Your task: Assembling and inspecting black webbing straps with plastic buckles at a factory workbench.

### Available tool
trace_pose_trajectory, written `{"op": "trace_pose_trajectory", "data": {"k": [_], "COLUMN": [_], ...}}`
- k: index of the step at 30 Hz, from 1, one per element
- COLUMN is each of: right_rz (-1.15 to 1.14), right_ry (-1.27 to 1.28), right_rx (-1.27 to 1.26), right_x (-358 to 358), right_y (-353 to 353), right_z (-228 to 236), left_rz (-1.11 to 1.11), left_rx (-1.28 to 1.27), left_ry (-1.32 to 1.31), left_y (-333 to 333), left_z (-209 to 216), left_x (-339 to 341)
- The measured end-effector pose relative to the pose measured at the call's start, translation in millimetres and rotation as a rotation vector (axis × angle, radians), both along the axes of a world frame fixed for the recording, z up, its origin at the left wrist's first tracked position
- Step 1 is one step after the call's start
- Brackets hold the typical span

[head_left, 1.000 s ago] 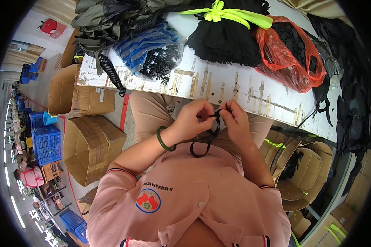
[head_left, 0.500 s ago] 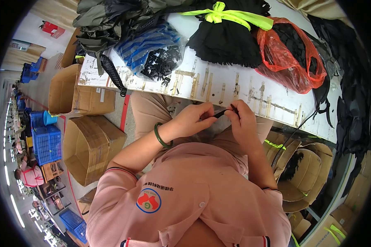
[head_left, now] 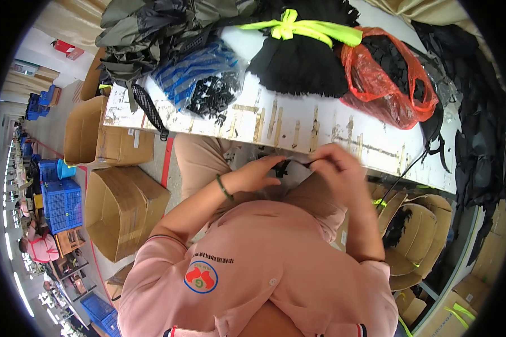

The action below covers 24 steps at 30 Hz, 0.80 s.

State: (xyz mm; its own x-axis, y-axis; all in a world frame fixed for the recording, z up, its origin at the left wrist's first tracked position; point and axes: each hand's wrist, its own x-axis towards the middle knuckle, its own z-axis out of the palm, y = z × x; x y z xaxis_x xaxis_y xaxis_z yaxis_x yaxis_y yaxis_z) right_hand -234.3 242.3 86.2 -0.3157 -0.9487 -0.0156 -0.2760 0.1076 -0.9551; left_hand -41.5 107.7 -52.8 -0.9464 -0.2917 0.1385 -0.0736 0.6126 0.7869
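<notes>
Over my lap, just below the table's front edge, my right hand [head_left: 338, 167] pinches a thin black strap [head_left: 302, 163]; the hand is slightly blurred. The strap runs left toward the fingertips of my left hand [head_left: 257, 174], whose fingers are stretched out with the thumb apart. Just beyond that thumb shows a small black piece [head_left: 281, 169], its exact kind unclear. On the table, a clear and blue-striped plastic bag [head_left: 199, 70] spills black plastic buckles [head_left: 211, 95]. A bundle of black strips [head_left: 298, 64] is tied with a neon-yellow band [head_left: 289, 25].
A red plastic bag [head_left: 376, 84] of black pieces lies on the white table [head_left: 247, 126] at right. Grey-black fabric [head_left: 135, 39] is heaped at far left. Open cardboard boxes stand left [head_left: 115, 210] and right [head_left: 427, 236]. Black fabric [head_left: 480, 123] hangs at right.
My hands have moved apart slightly. My left fingers have gone from a pinch to stretched out, and my right hand has shifted right with the strap. The view has tilted slightly.
</notes>
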Motion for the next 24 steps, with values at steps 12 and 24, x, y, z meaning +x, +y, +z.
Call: {"op": "trace_pose_trajectory", "data": {"k": [12,24], "right_rz": [0.055,-0.111], "right_ry": [-0.065,-0.501], "right_rx": [0.007,0.201], "right_x": [51.2,19.4], "right_y": [-28.9,-42.9], "right_z": [-81.0,-81.0], "left_rz": [0.412,0.463], "left_rx": [-0.399,-0.233], "left_ry": [0.074,0.206], "left_y": [-100.4,-94.1], "left_z": [123.4,112.1], "left_x": [-130.5,-119.2]}}
